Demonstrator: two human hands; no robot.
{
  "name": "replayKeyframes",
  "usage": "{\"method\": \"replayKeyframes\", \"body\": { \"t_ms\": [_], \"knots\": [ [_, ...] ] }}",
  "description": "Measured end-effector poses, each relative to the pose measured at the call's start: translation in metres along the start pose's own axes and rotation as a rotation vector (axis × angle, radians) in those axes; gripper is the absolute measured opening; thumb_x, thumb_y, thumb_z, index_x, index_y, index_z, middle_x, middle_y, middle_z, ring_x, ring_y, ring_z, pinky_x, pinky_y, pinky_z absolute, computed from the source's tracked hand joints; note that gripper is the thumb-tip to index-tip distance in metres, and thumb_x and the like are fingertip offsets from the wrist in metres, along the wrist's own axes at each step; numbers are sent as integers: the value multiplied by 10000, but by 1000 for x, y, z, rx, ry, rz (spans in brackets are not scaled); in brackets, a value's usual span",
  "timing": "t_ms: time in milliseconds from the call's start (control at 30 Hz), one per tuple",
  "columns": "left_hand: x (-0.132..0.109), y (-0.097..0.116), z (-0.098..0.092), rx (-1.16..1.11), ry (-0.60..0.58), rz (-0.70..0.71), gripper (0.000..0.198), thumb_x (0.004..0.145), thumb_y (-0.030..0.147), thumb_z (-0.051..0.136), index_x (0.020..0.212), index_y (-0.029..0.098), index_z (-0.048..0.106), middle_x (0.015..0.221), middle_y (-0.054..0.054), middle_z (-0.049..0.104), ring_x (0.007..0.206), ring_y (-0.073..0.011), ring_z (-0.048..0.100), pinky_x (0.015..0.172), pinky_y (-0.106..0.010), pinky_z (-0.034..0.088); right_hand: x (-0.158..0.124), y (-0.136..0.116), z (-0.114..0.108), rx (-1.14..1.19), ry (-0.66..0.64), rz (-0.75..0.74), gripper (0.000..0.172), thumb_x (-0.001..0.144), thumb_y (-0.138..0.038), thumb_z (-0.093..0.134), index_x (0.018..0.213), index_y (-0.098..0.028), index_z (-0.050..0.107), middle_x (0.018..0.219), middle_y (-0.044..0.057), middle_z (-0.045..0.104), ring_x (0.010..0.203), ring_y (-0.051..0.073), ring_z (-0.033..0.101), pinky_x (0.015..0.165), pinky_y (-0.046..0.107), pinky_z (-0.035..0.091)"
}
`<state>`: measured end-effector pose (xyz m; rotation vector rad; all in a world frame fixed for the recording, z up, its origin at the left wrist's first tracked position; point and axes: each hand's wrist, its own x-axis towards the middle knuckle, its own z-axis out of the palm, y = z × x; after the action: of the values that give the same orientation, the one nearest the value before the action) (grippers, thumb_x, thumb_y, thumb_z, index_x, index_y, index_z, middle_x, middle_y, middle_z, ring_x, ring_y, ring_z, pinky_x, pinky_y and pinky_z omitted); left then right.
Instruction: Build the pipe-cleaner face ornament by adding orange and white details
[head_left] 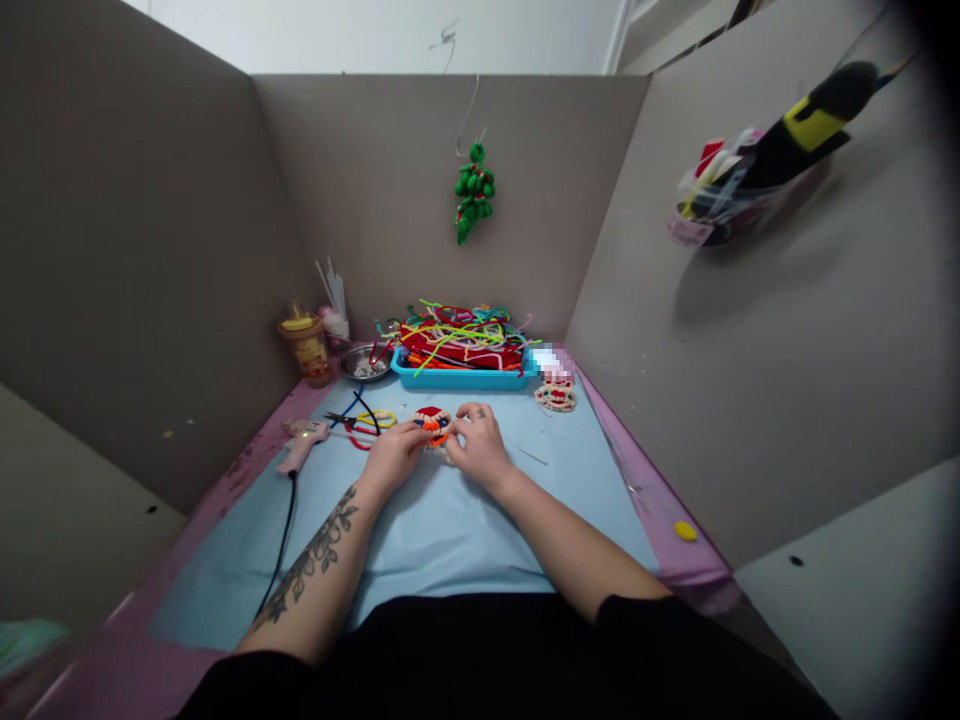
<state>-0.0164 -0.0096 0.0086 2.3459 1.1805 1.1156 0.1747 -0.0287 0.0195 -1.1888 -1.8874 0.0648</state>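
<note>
Cream-and-red fuzzy craft piece with bright orange parts [430, 413]: in the head view it sits at the middle of the light blue sheet [480, 545], between my two hands. My left hand [395, 457] pinches its left side, fingers bent over the orange; my right hand [478, 447] has thumb and fingertips closed at its right edge. Left of me lie scissors with yellow and red handles [354, 422] and a pale pink glue gun [303, 446]. Beyond my hands stands a bright blue plastic tray [465, 380] heaped with multicoloured fuzzy stems [465, 335]; a similar cream-and-red piece [556, 398] rests near its right end.
</note>
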Motion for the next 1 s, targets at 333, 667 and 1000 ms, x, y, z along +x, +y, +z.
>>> {"method": "replayKeyframes", "body": {
  "t_ms": [333, 667, 1000],
  "knots": [
    [4, 5, -14, -416, 119, -154, 195, 747, 352, 696, 854, 200, 754, 870, -79, 724, 804, -201, 650, 771, -314, 510, 7, 24, 15, 684, -283, 437, 90, 697, -257, 651, 659, -176, 663, 670, 6, 552, 669, 146, 507, 633, 277, 393],
    [8, -5, 1, -752, 392, -449, 412, 593, 403, 807, 905, 146, 727, 943, -100, 723, 862, -221, 660, 806, -359, 518, -1, -15, 24, 1083, -450, 749, 160, 623, -259, 632, 533, -203, 511, 422, -53, 416, 411, 83, 320, 431, 243, 204],
    [7, 6, -2, -726, 119, -482, 411, 605, 369, 807, 938, 139, 733, 971, -135, 732, 892, -271, 677, 813, -401, 532, 3, -1, 12, 675, -27, 435, 155, 695, -297, 542, 580, -196, 521, 634, -15, 497, 671, 147, 471, 664, 268, 376]
  ]
}}
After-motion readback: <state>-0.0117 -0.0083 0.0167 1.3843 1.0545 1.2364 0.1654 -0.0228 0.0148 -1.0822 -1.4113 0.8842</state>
